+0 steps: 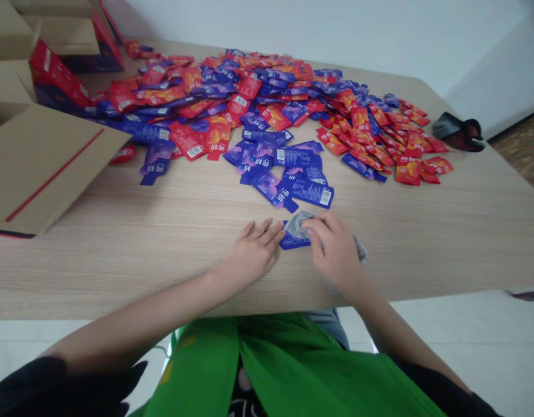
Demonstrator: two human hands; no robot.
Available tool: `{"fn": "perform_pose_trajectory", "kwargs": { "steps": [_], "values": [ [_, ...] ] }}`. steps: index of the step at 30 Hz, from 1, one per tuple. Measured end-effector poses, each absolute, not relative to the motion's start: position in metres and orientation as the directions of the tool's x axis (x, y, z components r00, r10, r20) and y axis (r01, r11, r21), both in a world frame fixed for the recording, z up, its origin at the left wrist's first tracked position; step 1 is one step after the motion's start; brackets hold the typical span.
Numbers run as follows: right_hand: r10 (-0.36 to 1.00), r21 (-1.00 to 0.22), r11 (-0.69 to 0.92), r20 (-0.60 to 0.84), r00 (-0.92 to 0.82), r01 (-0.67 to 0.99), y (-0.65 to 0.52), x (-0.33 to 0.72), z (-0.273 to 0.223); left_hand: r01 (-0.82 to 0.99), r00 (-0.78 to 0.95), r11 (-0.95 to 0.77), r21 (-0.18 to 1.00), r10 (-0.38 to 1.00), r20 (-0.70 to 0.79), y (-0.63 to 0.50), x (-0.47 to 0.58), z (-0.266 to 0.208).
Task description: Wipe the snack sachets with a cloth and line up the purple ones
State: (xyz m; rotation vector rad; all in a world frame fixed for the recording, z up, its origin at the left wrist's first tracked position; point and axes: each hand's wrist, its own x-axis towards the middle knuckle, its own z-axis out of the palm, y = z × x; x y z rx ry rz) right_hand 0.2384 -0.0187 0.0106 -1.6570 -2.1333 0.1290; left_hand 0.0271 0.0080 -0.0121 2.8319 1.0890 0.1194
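Note:
A purple pouch (294, 241) lies flat on the table near its front edge. My left hand (257, 250) rests palm down at the pouch's left end, fingers stretched out and touching it. My right hand (334, 249) is closed on a grey cloth (298, 225), pressing it on top of the pouch. Part of the cloth shows beyond the right side of that hand. Just behind is a loose group of purple pouches (271, 188), several of them overlapping.
A wide heap of red and purple pouches (249, 88) spreads across the back. Red pouches (408, 168) lie at the right, near a dark crumpled item (458, 132). Open cardboard boxes (54, 168) stand at the left. The wooden table (132, 255) ends close to my body.

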Motion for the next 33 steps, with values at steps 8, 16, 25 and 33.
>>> {"fn": "perform_pose_trajectory", "kwargs": {
  "steps": [8,16,25,33],
  "values": [
    [0.980,-0.218,0.170,0.136,-0.142,0.961,-0.024,0.258,-0.014,0.664,0.739,-0.732,0.152,0.673,0.015,0.009,0.027,-0.009],
    [0.962,-0.212,-0.044,0.256,0.098,0.976,-0.004,0.327,-0.013,0.667,0.716,-0.700,0.255,0.697,0.042,0.029,0.032,0.006],
    [0.909,-0.411,0.395,0.046,-0.414,0.822,0.033,0.298,0.014,0.782,0.582,-0.539,0.313,0.811,-0.058,0.063,0.066,0.011],
    [0.861,-0.382,0.463,-0.022,-0.509,0.800,0.060,0.272,0.024,0.681,0.684,-0.521,0.515,0.703,-0.195,0.086,0.053,0.019]
  ]
}}
